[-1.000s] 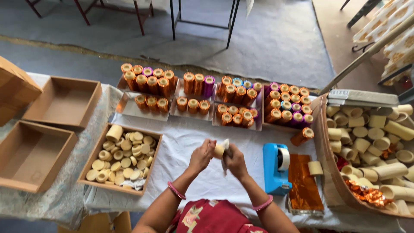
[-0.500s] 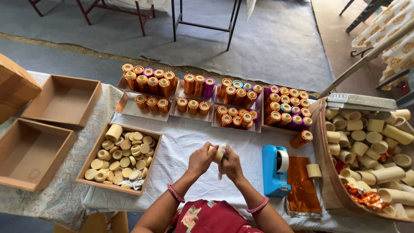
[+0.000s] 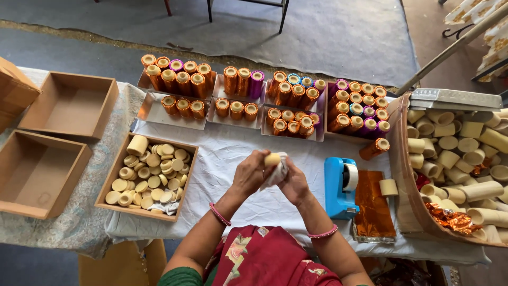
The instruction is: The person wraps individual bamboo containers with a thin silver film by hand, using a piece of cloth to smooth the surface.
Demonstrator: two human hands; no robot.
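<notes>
Both hands sit slightly lower and closer together than half a second ago; table layout unchanged. Left hand [image 3: 248,172] and right hand [image 3: 293,182] are closed together on one pale tube [image 3: 273,159] with a white cloth [image 3: 278,172] wrapped around it, over the sheet [image 3: 222,153] at centre. Step judged: wiping or wrapping the tube. Next move likely calls for a free hand to reach the foil [image 3: 373,204] or tape dispenser [image 3: 338,186].

Counts: empty brown boxes 2; box of discs [image 3: 145,175] 1; trays of foil-covered tubes [image 3: 264,100] 4; dispenser 1; bin of bare tubes [image 3: 455,169] 1.
</notes>
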